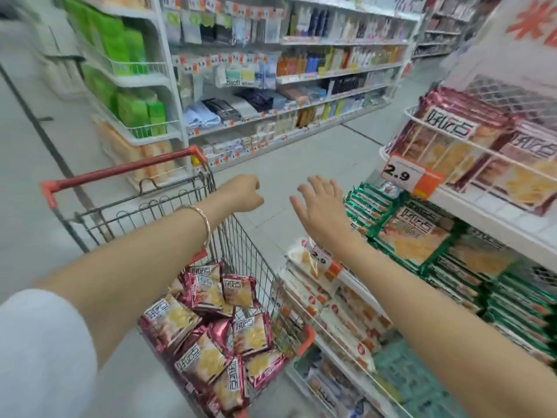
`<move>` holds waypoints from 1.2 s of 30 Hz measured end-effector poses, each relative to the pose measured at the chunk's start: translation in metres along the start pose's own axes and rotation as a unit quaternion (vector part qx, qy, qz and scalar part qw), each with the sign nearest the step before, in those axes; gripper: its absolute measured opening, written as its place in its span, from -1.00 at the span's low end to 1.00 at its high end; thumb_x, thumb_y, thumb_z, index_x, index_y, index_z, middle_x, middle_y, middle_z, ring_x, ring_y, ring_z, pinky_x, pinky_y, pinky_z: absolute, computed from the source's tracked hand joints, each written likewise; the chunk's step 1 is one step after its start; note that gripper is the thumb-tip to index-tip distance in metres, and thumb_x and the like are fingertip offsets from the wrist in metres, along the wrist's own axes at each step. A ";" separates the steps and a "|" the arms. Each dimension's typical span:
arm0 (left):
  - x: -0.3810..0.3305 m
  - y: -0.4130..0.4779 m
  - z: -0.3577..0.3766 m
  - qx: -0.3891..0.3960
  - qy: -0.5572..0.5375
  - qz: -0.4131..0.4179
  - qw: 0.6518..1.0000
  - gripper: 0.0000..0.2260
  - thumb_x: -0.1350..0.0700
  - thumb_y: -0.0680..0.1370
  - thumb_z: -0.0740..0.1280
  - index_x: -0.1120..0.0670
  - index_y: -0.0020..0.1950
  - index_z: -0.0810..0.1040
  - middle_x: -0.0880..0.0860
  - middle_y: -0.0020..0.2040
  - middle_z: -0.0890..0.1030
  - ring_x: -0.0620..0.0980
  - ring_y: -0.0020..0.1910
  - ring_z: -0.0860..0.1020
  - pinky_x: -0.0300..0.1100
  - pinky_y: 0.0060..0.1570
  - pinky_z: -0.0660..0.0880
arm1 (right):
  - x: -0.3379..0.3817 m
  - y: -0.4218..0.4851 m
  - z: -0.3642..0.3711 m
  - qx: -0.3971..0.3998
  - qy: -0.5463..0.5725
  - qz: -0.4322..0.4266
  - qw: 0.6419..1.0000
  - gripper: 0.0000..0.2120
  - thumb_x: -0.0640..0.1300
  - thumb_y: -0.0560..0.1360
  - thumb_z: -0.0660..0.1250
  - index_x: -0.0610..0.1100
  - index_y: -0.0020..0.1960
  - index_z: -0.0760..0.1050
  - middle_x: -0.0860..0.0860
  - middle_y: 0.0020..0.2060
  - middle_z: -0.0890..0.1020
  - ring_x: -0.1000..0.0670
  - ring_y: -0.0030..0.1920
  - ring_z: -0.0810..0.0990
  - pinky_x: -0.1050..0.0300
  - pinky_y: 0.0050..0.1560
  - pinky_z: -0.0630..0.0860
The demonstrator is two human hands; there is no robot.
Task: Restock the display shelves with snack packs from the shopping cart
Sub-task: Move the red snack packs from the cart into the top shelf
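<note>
A wire shopping cart (168, 212) with a red handle stands at lower left, holding several maroon snack packs (217, 336). On the right, the white display shelves (470, 203) carry matching maroon packs (452, 137) on top, green packs (422, 236) in the middle and white packs (337, 300) below. My left hand (241, 193) hovers over the cart's right rim with fingers curled, holding nothing. My right hand (319, 203) is stretched out in the air beside the green packs, fingers spread and empty.
Orange price tags reading 2.9 (401, 175) hang on the shelf edges. Across the grey floor aisle (301, 158) runs a long shelf unit with toiletries (316, 64) and green boxes (126, 55) at its end.
</note>
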State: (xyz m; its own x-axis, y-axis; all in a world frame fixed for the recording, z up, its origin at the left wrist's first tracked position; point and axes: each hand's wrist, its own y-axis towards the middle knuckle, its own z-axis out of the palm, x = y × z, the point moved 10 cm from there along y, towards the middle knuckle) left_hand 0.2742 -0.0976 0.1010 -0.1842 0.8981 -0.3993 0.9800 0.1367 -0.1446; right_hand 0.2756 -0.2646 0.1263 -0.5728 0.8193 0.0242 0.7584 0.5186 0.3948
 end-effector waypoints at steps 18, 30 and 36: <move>0.254 -0.037 0.227 0.188 -0.053 -0.199 0.960 -0.72 0.15 0.57 0.28 0.10 -0.35 0.41 0.08 -0.34 0.38 0.00 -0.39 0.29 -0.16 -0.32 0.25 | 0.113 -0.179 0.355 0.529 0.212 0.144 0.809 -0.57 -0.18 0.64 0.20 -0.21 0.48 0.30 -0.19 0.27 0.57 -0.18 0.21 0.56 0.00 0.18 0.51; 0.301 -0.008 0.289 0.267 -0.121 -0.178 0.939 -0.85 0.22 0.61 0.23 0.22 0.05 0.58 0.11 0.04 0.52 -0.02 -0.14 0.50 -0.18 -0.16 0.43 | 0.168 -0.281 0.470 0.541 0.222 0.287 0.758 -0.50 -0.22 0.52 0.34 -0.13 0.45 0.39 -0.12 0.39 0.49 -0.13 0.34 0.51 -0.05 0.37 0.43; 0.278 0.009 0.286 0.276 -0.148 -0.145 0.939 -0.78 0.20 0.64 0.23 0.17 0.23 0.58 0.12 0.26 0.59 -0.13 -0.32 0.58 -0.10 -0.08 0.60 | 0.149 -0.284 0.460 0.543 0.312 0.304 0.718 -0.36 -0.11 0.53 0.42 -0.18 0.53 0.26 -0.15 0.48 0.33 -0.18 0.46 0.35 -0.07 0.45 0.34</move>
State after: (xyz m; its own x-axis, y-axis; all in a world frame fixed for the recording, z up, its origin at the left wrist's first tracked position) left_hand 0.2106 0.0340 -0.2699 -0.5297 0.6905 -0.4926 0.7122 0.0465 -0.7005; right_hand 0.1179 -0.1774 -0.4046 0.1954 0.8818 0.4293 0.5282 0.2742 -0.8036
